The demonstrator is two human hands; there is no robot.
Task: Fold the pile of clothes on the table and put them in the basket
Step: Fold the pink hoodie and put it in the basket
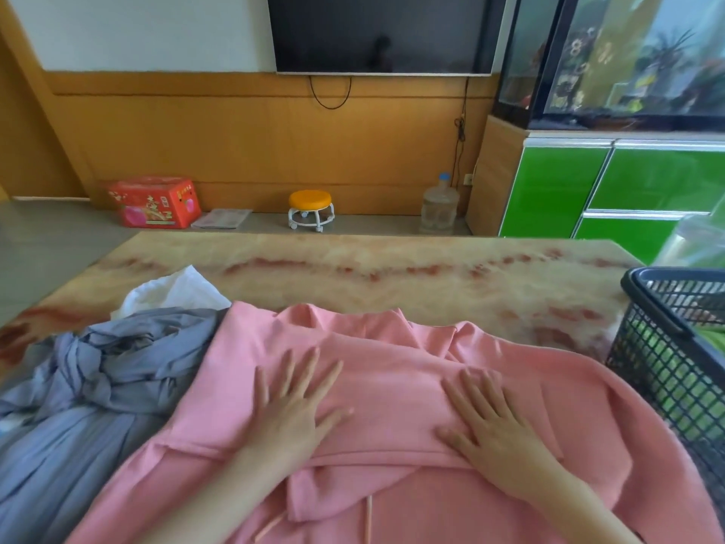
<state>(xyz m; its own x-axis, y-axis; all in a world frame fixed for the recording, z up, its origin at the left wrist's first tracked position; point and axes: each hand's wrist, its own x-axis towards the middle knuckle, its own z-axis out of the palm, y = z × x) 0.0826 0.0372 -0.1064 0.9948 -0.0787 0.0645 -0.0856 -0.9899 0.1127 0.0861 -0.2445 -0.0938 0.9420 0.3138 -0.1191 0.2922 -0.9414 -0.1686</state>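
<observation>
Head view: the pink garment [243, 347] is partly folded, the rest is not yet begun.
The left hand [292, 406] and the right hand [494, 422] lie flat on it with spread fingers, pressing and gripping nothing, on the near part of the bench [392, 276]. At the left a grey-blue garment [98, 371] and a white cloth [176, 288] lie crumpled; the basket [667, 347] stands at the right.

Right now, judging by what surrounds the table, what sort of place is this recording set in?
Most likely a home living room: a wall-mounted television, a fish tank on a green cabinet, and a small wheeled stool on the floor.
</observation>
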